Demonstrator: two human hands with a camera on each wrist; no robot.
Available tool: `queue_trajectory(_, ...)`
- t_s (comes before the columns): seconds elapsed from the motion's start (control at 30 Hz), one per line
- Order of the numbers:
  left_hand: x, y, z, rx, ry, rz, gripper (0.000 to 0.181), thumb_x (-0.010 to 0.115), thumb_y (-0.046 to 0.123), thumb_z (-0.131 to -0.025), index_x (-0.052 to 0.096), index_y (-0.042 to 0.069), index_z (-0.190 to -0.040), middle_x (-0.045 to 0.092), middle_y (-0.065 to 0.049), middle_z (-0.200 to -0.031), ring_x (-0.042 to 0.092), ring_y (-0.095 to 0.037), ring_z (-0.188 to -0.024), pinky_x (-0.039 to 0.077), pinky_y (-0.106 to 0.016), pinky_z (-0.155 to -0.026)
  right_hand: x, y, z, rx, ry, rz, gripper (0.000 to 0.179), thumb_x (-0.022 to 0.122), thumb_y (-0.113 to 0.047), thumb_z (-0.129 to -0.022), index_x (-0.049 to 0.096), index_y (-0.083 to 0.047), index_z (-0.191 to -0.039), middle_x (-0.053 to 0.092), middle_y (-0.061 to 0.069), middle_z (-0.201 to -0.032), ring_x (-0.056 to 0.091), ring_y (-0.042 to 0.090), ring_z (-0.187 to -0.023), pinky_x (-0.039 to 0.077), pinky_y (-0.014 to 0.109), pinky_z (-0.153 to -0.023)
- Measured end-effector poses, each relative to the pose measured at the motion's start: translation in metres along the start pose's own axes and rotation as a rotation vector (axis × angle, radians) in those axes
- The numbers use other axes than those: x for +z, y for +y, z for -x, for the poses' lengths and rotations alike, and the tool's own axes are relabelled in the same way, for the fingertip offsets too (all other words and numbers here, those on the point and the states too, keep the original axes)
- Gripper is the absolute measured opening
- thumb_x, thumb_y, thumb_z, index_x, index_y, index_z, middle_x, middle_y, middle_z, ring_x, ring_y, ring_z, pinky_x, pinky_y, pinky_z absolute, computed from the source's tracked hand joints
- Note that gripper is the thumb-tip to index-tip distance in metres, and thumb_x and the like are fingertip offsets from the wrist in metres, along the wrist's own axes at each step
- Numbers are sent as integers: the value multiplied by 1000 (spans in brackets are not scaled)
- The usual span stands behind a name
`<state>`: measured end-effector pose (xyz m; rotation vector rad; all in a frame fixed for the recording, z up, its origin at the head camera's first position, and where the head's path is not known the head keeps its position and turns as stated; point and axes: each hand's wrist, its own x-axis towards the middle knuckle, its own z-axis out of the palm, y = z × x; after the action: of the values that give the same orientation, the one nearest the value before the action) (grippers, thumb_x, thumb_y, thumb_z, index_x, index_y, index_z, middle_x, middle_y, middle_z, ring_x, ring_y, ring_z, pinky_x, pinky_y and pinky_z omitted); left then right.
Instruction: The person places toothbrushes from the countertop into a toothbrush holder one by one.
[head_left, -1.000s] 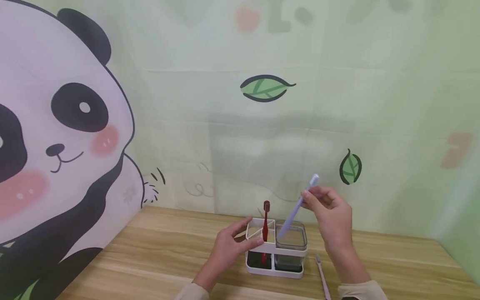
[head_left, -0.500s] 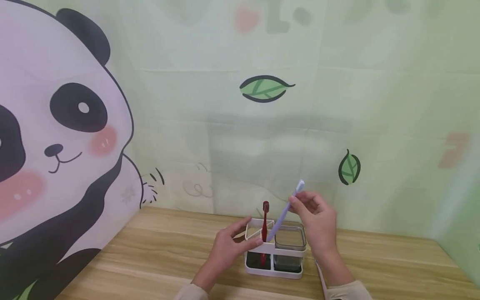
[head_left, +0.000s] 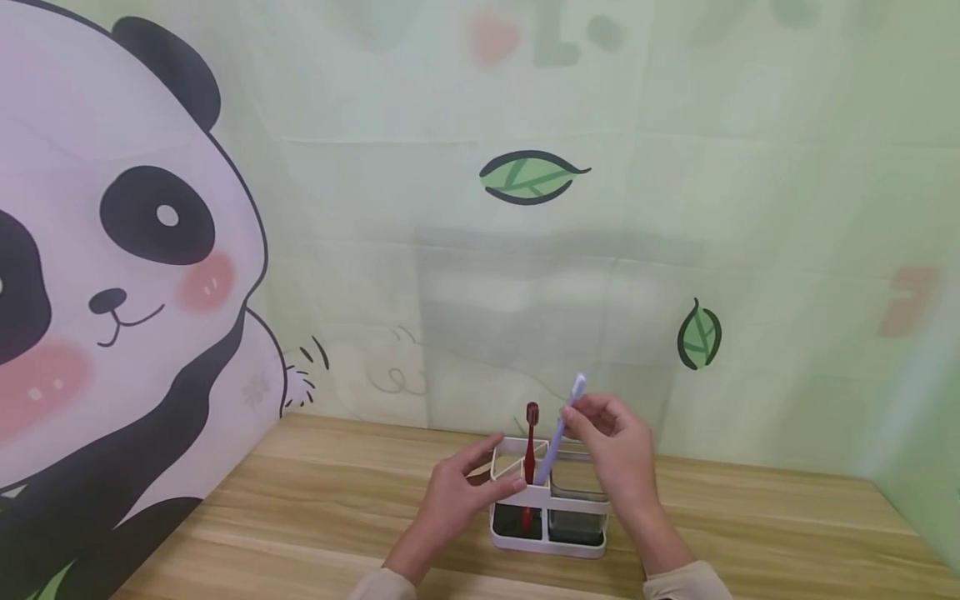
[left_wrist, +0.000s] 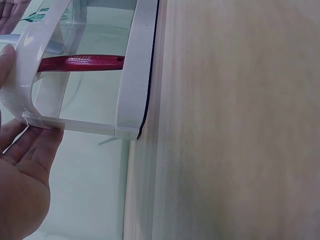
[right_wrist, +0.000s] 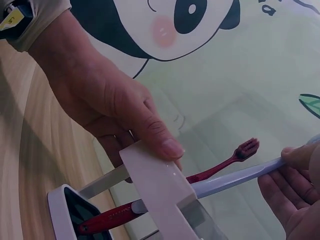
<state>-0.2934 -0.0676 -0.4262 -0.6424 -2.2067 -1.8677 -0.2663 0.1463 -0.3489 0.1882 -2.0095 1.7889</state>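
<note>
My right hand (head_left: 618,450) pinches a lavender toothbrush (head_left: 557,442) near its bristle head, which points up. The toothbrush leans, and its handle end reaches through the top frame of a white toothbrush holder (head_left: 573,505), beside a red toothbrush (head_left: 530,454) standing there. In the right wrist view, the lavender handle end (right_wrist: 139,206) shows just below the frame, above the holder's base. My left hand (head_left: 457,496) grips the holder's upper left side, thumb on the front rim. A clear grey cup (head_left: 577,521) sits in the holder's right half, partly behind my right hand.
The holder stands on a wood-grain table (head_left: 315,508). Close behind it hangs a pale green backdrop (head_left: 360,250) printed with a panda (head_left: 127,250) and leaves. The table's surface extends to both sides of the holder.
My right hand has moved left and down, bringing the lavender toothbrush from over the cup into the red toothbrush's compartment. A pink toothbrush on the table is now hidden by my right arm. My left hand stays put.
</note>
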Motion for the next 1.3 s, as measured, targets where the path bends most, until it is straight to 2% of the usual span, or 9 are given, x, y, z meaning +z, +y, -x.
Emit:
queue_trajectory(0.37, 0, 0, 0, -7, 0, -2, 65, 88, 21, -91, 62, 2, -147, 60, -24, -146, 61, -42, -131, 55, -49, -104, 6, 10, -1, 30, -46, -10, 18, 79, -7, -97, 71, 3, -109, 76, 13, -103, 73, 18, -90, 63, 26, -83)
queue_trajectory(0.7, 1, -1, 0, -3, 7, 10, 65, 89, 19, -89, 62, 1, -146, 62, -25, -144, 61, -41, -131, 56, -47, -104, 9, 21, -1, 44, -123, 19, 18, 78, -6, -97, 70, 3, -111, 75, 11, -104, 74, 24, -95, 66, 35, -84)
queue_trajectory(1.07, 1, 0, -1, 2, 10, 13, 66, 90, 19, -89, 63, 1, -146, 62, -24, -144, 62, -40, -130, 56, -47, -104, 9, 22, 1, 54, -180, 47, 15, 79, -5, -96, 70, 1, -106, 75, 10, -101, 75, 26, -96, 66, 32, -82)
queue_trajectory(1.3, 1, 0, 0, -4, 8, 19, 65, 89, 19, -89, 63, 1, -146, 62, -25, -144, 62, -41, -131, 55, -49, -104, 8, 23, 1, 42, -208, 47, 12, 77, 1, -96, 69, 3, -105, 76, 12, -100, 76, 28, -94, 66, 35, -81)
